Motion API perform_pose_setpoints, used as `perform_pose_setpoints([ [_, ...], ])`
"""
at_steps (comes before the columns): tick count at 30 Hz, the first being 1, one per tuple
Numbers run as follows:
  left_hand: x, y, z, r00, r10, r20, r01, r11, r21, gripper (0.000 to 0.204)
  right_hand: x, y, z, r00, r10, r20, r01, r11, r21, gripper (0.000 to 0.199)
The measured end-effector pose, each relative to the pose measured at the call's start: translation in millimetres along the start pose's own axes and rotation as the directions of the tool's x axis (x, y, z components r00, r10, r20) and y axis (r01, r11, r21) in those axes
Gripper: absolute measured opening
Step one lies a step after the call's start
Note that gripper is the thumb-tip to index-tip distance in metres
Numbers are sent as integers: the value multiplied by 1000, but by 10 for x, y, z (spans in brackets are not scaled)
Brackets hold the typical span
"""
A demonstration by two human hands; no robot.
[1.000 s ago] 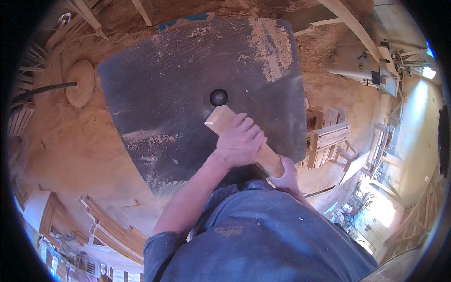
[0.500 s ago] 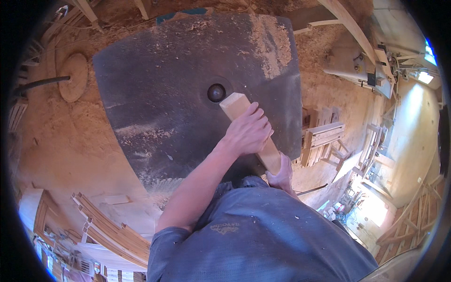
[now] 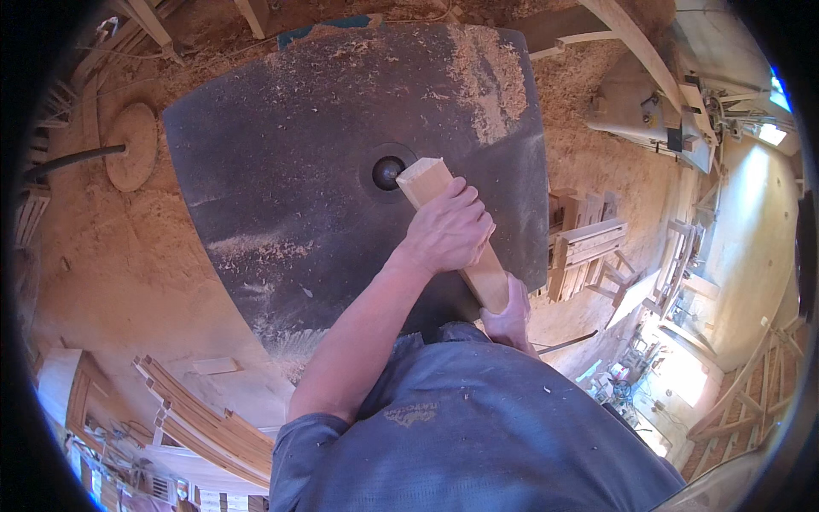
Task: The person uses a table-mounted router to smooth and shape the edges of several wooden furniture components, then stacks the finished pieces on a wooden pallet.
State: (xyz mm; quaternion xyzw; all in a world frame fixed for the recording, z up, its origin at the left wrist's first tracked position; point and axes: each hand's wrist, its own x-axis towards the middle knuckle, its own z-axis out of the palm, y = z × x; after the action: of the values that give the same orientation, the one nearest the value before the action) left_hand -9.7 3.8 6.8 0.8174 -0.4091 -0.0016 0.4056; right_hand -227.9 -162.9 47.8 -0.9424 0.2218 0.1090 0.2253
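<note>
A pale wooden block (image 3: pixel 426 181), long and square-edged, lies slantwise over a dark flat machine table (image 3: pixel 299 154). My left hand (image 3: pixel 450 226) wraps over its middle from above, fingers curled round the far side. Lower down, close to my body, my right hand (image 3: pixel 510 316) grips the block's near end; part of that hand is hidden behind the wood and my shirt. The block's far end reaches the edge of a round opening in the table, where a dark metal spindle (image 3: pixel 388 173) shows. Whether wood and spindle touch, I cannot tell.
Wood shavings (image 3: pixel 490 85) lie across the table's far right and left parts. Sawdust covers the floor (image 3: pixel 145 282). Stacked boards (image 3: pixel 200 422) stand at the lower left, more timber pieces (image 3: pixel 589 243) to the right. At the left is a round disc (image 3: pixel 132 147) with a dark rod.
The block and both hands stay nearly in place. The block's far end has turned slightly, showing more of its end face beside the spindle. My view has shifted a little.
</note>
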Motion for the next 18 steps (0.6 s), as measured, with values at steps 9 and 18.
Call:
perform_pose_setpoints([
  [9,-59,-2,-67,1000,-27,15,27,1000,-13,21,36,-84,-38,997,-78,6,78,997,-5,65],
  [18,-177,33,-86,996,-59,-62,58,998,-25,22,37,77,-1,988,-150,43,151,988,-20,71],
])
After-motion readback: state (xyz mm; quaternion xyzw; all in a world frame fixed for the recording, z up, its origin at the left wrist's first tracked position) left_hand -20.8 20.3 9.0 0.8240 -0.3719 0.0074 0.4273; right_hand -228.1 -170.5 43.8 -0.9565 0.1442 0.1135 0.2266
